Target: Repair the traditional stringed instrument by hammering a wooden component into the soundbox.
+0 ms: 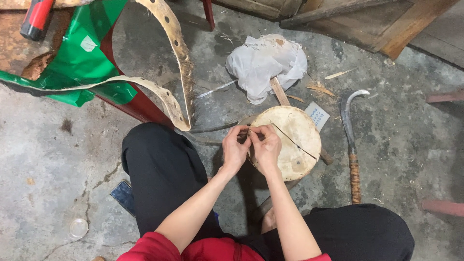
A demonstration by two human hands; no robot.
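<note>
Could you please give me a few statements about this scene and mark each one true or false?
1. Both hands meet over the near edge of the round wooden block. True: the left hand and right hand pinch a thin strip there.
2. The sickle lies left of the block. False: it lies to the right, on the floor.
3. A white cloth sits beyond the block. True.
4. The green sheet covers the block. False: it hangs at upper left, on the red chair.
5. The right hand holds the sickle. False: the sickle lies untouched.
</note>
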